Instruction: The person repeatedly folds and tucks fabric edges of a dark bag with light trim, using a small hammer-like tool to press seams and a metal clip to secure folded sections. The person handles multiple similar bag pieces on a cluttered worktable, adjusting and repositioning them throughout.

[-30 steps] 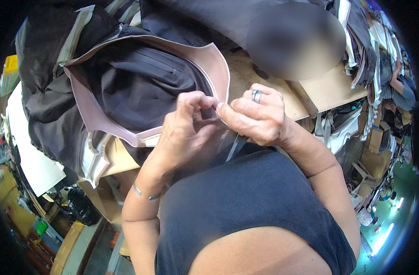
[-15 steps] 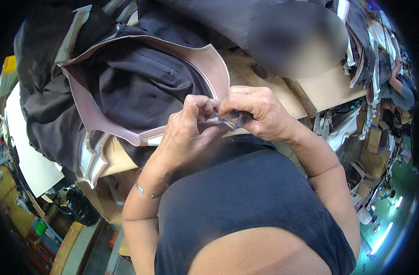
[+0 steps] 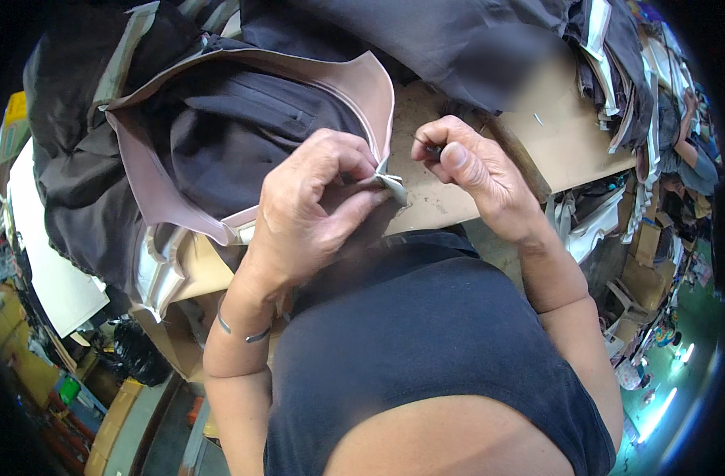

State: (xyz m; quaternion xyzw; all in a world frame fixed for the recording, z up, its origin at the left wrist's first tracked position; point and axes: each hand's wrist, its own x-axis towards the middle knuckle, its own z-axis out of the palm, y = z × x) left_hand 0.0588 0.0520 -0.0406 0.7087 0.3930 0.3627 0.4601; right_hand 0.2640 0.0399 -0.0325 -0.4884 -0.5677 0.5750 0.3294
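Note:
Dark cloth point(image 3: 220, 151) lies in front of me, edged by a wide pink band point(image 3: 143, 178) that forms a large open loop. My left hand point(image 3: 303, 210) pinches the near right end of this band between thumb and fingers. A pale, folded tip of the band point(image 3: 393, 187) sticks out past those fingertips. Apart from the cloth, to its right, my right hand point(image 3: 489, 178) is closed around a small dark tool point(image 3: 431, 149) with a thin pointed tip; most of the tool is hidden in the fingers.
A wooden stick point(image 3: 519, 159) lies on the tan tabletop point(image 3: 584, 139) beyond my right hand. Stacked dark pieces with white strips point(image 3: 604, 63) hang at the right. More dark cloth point(image 3: 339, 32) covers the far side. A white sheet point(image 3: 53, 254) stands at the left.
My right hand has drawn away to the right and up from the band's edge, taking the small dark tool. The left hand keeps its pinch, and the pale tip now shows.

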